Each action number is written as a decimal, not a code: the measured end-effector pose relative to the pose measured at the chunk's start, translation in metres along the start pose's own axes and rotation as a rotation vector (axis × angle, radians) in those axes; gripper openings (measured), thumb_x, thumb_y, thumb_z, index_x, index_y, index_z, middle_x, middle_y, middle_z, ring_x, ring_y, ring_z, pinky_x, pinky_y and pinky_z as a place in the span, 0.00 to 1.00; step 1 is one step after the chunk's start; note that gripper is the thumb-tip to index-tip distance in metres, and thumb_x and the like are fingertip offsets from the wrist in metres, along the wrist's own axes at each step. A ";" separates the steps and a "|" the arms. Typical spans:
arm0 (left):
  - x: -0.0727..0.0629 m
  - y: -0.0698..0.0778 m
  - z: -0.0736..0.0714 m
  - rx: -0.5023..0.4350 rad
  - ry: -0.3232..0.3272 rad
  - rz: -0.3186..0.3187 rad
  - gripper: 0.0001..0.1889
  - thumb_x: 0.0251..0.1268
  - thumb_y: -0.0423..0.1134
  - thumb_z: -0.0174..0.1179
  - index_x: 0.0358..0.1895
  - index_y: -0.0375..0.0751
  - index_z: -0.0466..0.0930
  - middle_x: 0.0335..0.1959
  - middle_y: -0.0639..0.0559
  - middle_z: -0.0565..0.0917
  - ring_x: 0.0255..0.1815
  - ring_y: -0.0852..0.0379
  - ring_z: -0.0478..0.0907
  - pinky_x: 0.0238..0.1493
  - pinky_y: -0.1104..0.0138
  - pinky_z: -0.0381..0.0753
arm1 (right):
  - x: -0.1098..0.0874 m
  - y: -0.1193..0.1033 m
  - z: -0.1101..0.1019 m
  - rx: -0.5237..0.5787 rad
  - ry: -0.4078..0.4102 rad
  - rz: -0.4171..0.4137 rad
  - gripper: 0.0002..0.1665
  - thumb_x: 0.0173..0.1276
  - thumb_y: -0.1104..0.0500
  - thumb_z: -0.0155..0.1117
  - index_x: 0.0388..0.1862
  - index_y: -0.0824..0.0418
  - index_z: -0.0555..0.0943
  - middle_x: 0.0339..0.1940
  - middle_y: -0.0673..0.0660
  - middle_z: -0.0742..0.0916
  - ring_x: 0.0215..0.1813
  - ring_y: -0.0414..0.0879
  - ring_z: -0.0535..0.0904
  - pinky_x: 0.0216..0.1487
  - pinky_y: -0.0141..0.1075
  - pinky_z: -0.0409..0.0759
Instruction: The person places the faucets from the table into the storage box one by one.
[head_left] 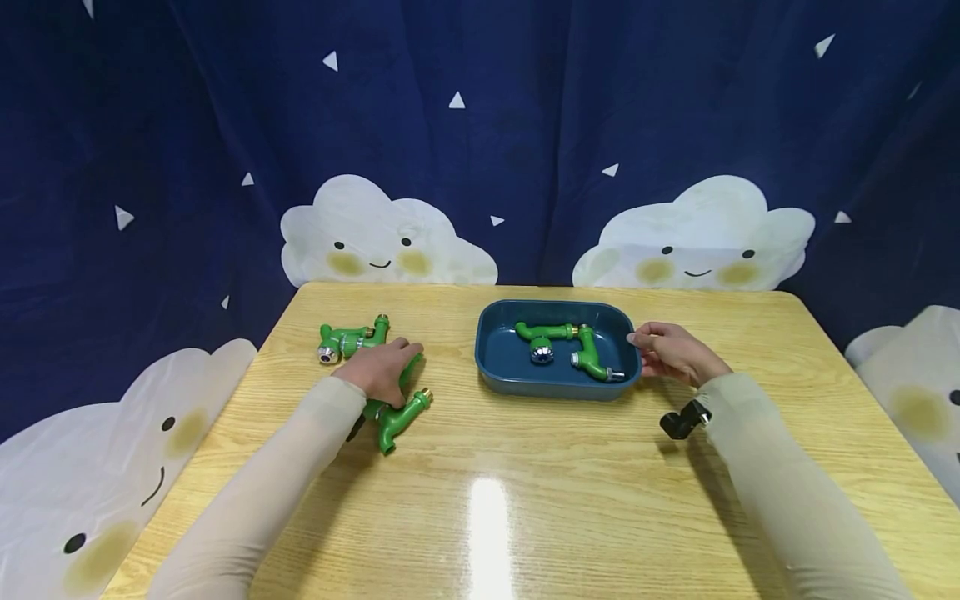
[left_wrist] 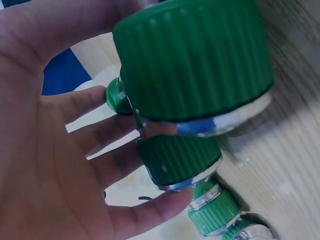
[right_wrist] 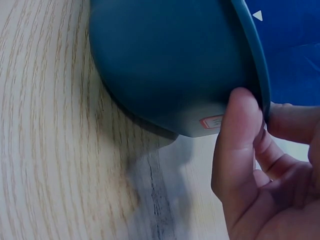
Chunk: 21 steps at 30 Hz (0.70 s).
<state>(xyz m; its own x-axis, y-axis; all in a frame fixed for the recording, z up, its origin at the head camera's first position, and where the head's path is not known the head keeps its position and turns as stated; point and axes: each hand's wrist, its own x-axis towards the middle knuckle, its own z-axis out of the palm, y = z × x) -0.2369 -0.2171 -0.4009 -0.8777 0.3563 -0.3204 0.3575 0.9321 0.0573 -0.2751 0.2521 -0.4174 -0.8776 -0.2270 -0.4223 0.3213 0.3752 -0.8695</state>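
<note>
My left hand [head_left: 384,371] reaches down among green taps at the left of the table. Its thumb and fingers close around the middle tap [head_left: 411,367], whose ribbed knob [left_wrist: 180,160] shows against the fingers in the left wrist view. A nearer tap [head_left: 405,417] with a brass end lies below the thumb, and another tap [head_left: 352,342] with a chrome cap lies beyond. At the right end of a dark blue tray [head_left: 487,385], my right hand [head_left: 672,354] pinches the rim, the thumb [right_wrist: 242,125] against the outer wall.
Inside the tray lie two green taps, one at the left [head_left: 555,332] and one at the right [head_left: 588,354]. A black wrist camera [head_left: 684,419] hangs under the right sleeve. Behind the wooden table [head_left: 585,492] stands a dark blue curtain [head_left: 517,150] with cloud shapes.
</note>
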 end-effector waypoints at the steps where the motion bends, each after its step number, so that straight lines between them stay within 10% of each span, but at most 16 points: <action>1: 0.000 0.000 0.000 0.002 0.004 0.000 0.50 0.48 0.41 0.74 0.77 0.44 0.57 0.72 0.40 0.67 0.58 0.41 0.79 0.46 0.49 0.81 | 0.000 0.000 0.000 0.000 0.000 0.001 0.12 0.80 0.54 0.49 0.48 0.63 0.70 0.28 0.48 0.81 0.27 0.35 0.80 0.37 0.32 0.86; 21: -0.007 0.004 -0.009 0.024 0.117 -0.014 0.54 0.42 0.47 0.78 0.76 0.42 0.59 0.70 0.39 0.70 0.61 0.39 0.77 0.52 0.40 0.79 | 0.002 0.000 0.001 -0.008 0.012 0.009 0.13 0.80 0.54 0.48 0.49 0.63 0.69 0.28 0.48 0.81 0.27 0.36 0.81 0.37 0.31 0.86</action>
<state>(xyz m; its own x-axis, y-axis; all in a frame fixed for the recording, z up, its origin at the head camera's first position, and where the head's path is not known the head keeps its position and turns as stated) -0.2327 -0.2154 -0.3896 -0.9136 0.3493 -0.2082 0.3510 0.9359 0.0299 -0.2763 0.2511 -0.4184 -0.8790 -0.2129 -0.4266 0.3262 0.3841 -0.8638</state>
